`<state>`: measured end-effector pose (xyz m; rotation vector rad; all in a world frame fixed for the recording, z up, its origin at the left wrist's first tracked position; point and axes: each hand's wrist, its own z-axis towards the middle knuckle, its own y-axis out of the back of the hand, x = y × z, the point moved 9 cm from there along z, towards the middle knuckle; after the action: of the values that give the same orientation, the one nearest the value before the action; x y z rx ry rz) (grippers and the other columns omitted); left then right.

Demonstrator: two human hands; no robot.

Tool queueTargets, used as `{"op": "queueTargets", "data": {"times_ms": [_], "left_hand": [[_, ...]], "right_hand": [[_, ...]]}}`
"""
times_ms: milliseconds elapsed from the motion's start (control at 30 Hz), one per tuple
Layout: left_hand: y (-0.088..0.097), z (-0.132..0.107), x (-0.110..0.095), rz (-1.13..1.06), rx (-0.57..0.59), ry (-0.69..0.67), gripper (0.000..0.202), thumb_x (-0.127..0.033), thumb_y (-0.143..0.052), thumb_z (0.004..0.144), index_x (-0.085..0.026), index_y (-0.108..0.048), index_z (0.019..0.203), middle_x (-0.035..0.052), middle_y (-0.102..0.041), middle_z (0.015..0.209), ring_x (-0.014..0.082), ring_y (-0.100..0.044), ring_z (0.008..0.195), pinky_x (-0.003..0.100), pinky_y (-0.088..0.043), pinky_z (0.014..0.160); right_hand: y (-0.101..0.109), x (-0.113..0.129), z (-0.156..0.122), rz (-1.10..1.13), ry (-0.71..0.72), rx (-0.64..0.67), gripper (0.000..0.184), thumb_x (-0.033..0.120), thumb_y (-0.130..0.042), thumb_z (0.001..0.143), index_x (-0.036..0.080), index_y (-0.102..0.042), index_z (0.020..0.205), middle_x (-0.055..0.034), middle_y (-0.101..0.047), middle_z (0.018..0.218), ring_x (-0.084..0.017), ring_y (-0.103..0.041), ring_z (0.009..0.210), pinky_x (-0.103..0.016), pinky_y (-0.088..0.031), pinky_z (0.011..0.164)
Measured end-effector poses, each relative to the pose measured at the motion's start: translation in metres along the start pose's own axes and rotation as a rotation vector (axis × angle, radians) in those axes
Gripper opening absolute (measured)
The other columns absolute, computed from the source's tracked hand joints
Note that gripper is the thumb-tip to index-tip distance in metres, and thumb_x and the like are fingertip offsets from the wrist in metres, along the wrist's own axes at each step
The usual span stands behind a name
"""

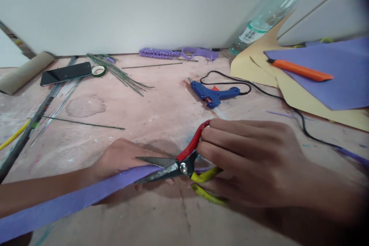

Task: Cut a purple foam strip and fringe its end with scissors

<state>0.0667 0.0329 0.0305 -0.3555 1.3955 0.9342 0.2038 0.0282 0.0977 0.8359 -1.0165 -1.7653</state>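
My right hand (pixel 248 157) is closed round the handles of a pair of scissors (pixel 184 167), one handle red and the other yellow-green. Their blades point left and stand apart, with the end of a purple strip (pixel 77 196) between them. The strip runs off to the lower left, over my left forearm. Behind the blades and strip lies my left hand (pixel 121 157), its fingers curled under the strip's end and partly hidden; it appears to grip the strip there.
Beyond my hands lies a blue glue gun (pixel 213 94) with a black cord. An orange cutter (pixel 302 70) rests on purple sheet (pixel 323 92) at right, near a leaning plastic bottle (pixel 268 15). Green wires (pixel 121 75), tape (pixel 98 71), a phone (pixel 66 73) and a cardboard tube (pixel 27 72) lie left.
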Motion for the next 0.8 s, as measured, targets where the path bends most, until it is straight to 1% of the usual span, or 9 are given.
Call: {"op": "queueTargets", "data": {"times_ms": [67, 200, 300, 367, 467, 567, 667, 733, 800], "left_hand": [[0.003, -0.003, 0.003, 0.014, -0.043, 0.019, 0.034, -0.046, -0.056, 0.104, -0.03, -0.085, 0.111, 0.0075, -0.083, 0.093, 0.0168, -0.07, 0.056, 0.024, -0.052, 0.051], [-0.002, -0.002, 0.001, 0.069, 0.024, 0.007, 0.025, -0.035, -0.062, 0.102, -0.03, -0.084, 0.113, 0.0071, -0.083, 0.095, 0.0166, -0.069, 0.057, 0.026, -0.054, 0.057], [0.001, 0.001, -0.002, 0.104, -0.011, 0.017, 0.019, -0.026, -0.069, 0.098, -0.026, -0.085, 0.109, 0.0055, -0.078, 0.073, 0.0152, -0.064, 0.05, 0.024, -0.05, 0.052], [0.001, 0.002, -0.003, 0.096, -0.037, 0.024, 0.02, -0.03, -0.068, 0.1, -0.023, -0.086, 0.104, 0.0052, -0.073, 0.063, 0.0148, -0.061, 0.047, 0.024, -0.048, 0.049], [0.002, 0.003, -0.005, -0.007, -0.071, 0.014, 0.043, -0.049, -0.053, 0.105, -0.02, -0.085, 0.104, 0.0076, -0.071, 0.062, 0.0152, -0.06, 0.047, 0.025, -0.048, 0.048], [-0.001, 0.002, -0.009, -0.044, -0.048, -0.019, 0.033, -0.044, -0.058, 0.104, -0.023, -0.082, 0.114, 0.0038, -0.066, 0.056, 0.0151, -0.059, 0.049, 0.024, -0.048, 0.051], [-0.002, 0.001, -0.004, -0.025, -0.055, 0.039, 0.019, -0.027, -0.068, 0.1, -0.025, -0.083, 0.11, 0.0026, -0.07, 0.061, 0.0127, -0.058, 0.05, 0.021, -0.046, 0.051], [0.003, 0.0, 0.004, -0.067, -0.141, 0.12, 0.019, -0.028, -0.067, 0.1, -0.021, -0.085, 0.099, 0.005, -0.076, 0.07, 0.0112, -0.058, 0.049, 0.02, -0.046, 0.049], [0.006, -0.003, 0.014, -0.134, -0.226, 0.211, 0.032, -0.037, -0.062, 0.102, -0.017, -0.084, 0.092, 0.0078, -0.079, 0.078, 0.0097, -0.057, 0.048, 0.019, -0.045, 0.047]], "right_hand": [[0.001, 0.001, -0.001, -0.002, 0.001, -0.01, 0.027, 0.03, -0.049, 0.105, 0.018, -0.061, 0.083, -0.0042, -0.067, 0.077, -0.017, -0.057, 0.069, -0.034, -0.035, 0.06], [0.001, 0.001, -0.003, 0.012, -0.001, -0.017, 0.021, 0.023, -0.053, 0.1, 0.018, -0.06, 0.081, -0.0021, -0.063, 0.074, -0.016, -0.055, 0.067, -0.034, -0.033, 0.058], [0.002, 0.001, -0.003, 0.035, -0.002, -0.017, 0.022, 0.022, -0.053, 0.102, 0.018, -0.059, 0.081, -0.0012, -0.062, 0.073, -0.015, -0.056, 0.067, -0.033, -0.032, 0.058], [0.001, 0.001, -0.003, 0.054, 0.0, -0.008, 0.023, 0.022, -0.053, 0.103, 0.018, -0.058, 0.081, -0.0005, -0.061, 0.073, -0.014, -0.056, 0.066, -0.032, -0.032, 0.058], [0.003, 0.0, -0.002, 0.095, -0.006, -0.011, 0.02, 0.021, -0.053, 0.104, 0.019, -0.058, 0.084, 0.0001, -0.061, 0.073, -0.014, -0.056, 0.066, -0.031, -0.034, 0.058], [0.005, 0.0, -0.003, 0.131, -0.001, -0.021, 0.02, 0.023, -0.052, 0.107, 0.019, -0.058, 0.088, 0.0001, -0.061, 0.073, -0.013, -0.055, 0.065, -0.03, -0.035, 0.058], [0.0, -0.007, -0.003, 0.208, -0.053, 0.035, 0.023, 0.024, -0.052, 0.107, 0.019, -0.057, 0.085, -0.0002, -0.062, 0.073, -0.013, -0.053, 0.064, -0.03, -0.033, 0.057], [-0.005, -0.017, -0.002, 0.302, -0.133, 0.068, 0.021, 0.024, -0.055, 0.104, 0.019, -0.058, 0.084, -0.0008, -0.061, 0.074, -0.013, -0.053, 0.064, -0.029, -0.033, 0.057], [-0.01, -0.027, -0.001, 0.417, -0.227, 0.084, 0.009, 0.023, -0.061, 0.096, 0.018, -0.063, 0.089, -0.0017, -0.063, 0.077, -0.014, -0.055, 0.068, -0.027, -0.038, 0.059]]}}
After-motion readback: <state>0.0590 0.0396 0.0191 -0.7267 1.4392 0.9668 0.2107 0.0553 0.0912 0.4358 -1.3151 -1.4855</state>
